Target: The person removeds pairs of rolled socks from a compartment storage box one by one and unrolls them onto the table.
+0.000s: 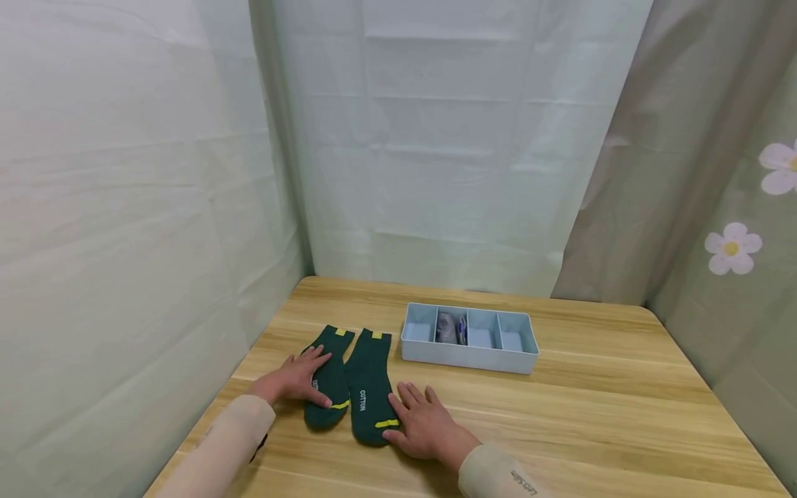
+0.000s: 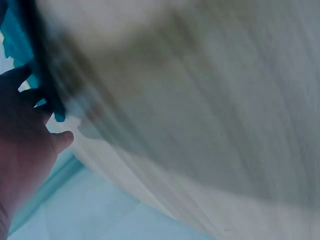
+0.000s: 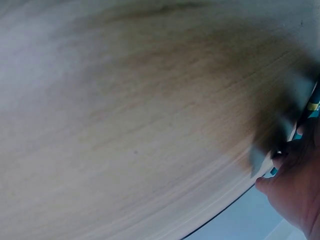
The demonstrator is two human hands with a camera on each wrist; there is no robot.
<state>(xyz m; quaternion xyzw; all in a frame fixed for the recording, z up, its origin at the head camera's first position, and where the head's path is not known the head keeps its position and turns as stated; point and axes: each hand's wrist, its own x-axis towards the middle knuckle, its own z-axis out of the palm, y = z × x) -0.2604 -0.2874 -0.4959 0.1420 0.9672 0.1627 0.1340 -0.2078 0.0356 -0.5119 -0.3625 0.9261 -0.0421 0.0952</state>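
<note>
Two dark green socks lie flat side by side on the wooden table, each with yellow marks and white lettering. My left hand [image 1: 297, 377] rests with spread fingers on the left sock [image 1: 332, 377], covering part of its lettering. Beside the toe of the right sock [image 1: 369, 370], my right hand [image 1: 426, 427] lies palm down, its fingertips touching the sock's edge. In the left wrist view the left hand [image 2: 25, 135] shows at the left edge near the green fabric; the right hand [image 3: 295, 180] appears at the right edge of the right wrist view.
Behind the right hand stands a light blue box [image 1: 467, 356] with several compartments. One compartment holds a grey rolled item [image 1: 446, 328] and a thin dark-edged item [image 1: 462, 330]. Pale curtains [image 1: 436, 173] hang around the table [image 1: 598, 401].
</note>
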